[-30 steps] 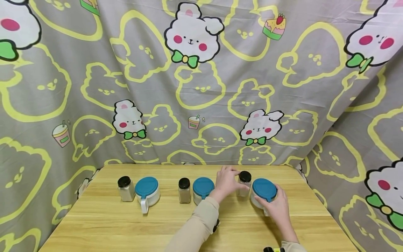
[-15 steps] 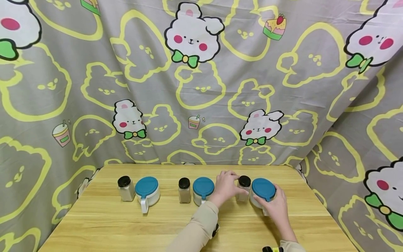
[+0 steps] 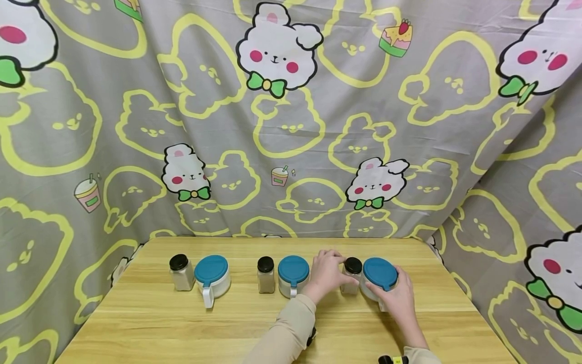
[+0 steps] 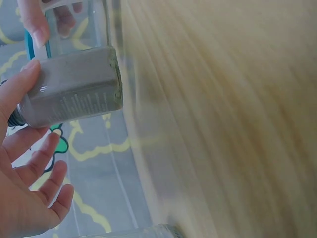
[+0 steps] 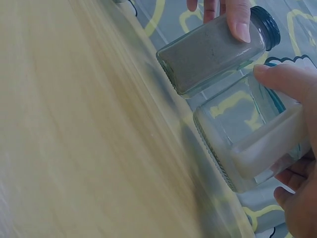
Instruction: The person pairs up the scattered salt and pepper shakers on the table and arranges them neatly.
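My left hand point(image 3: 327, 273) pinches a square glass spice jar with grey powder point(image 4: 74, 87) near its black cap point(image 3: 352, 265), between thumb and index finger. The other left fingers spread loosely in the left wrist view. Close on the right is a clear glass seasoning pot point(image 5: 223, 116) with a blue lid point(image 3: 380, 273) and a white handle point(image 5: 267, 144). Around this pot my right hand point(image 3: 401, 293) is curled, its thumb at the lid's near side. Both vessels stand upright, side by side, at or very near the tabletop.
Left on the wooden table point(image 3: 182, 328) stands another jar point(image 3: 183, 278) beside a blue-lidded pot point(image 3: 212, 270). A second such pair, a jar point(image 3: 265, 278) and a pot point(image 3: 293, 270), is in the middle, close to my left forearm. A patterned curtain point(image 3: 291, 136) hangs behind.
The spice jar in my left hand has shifted slightly toward me. The pot and my right hand have moved a little to the left. The other pairs stay put.
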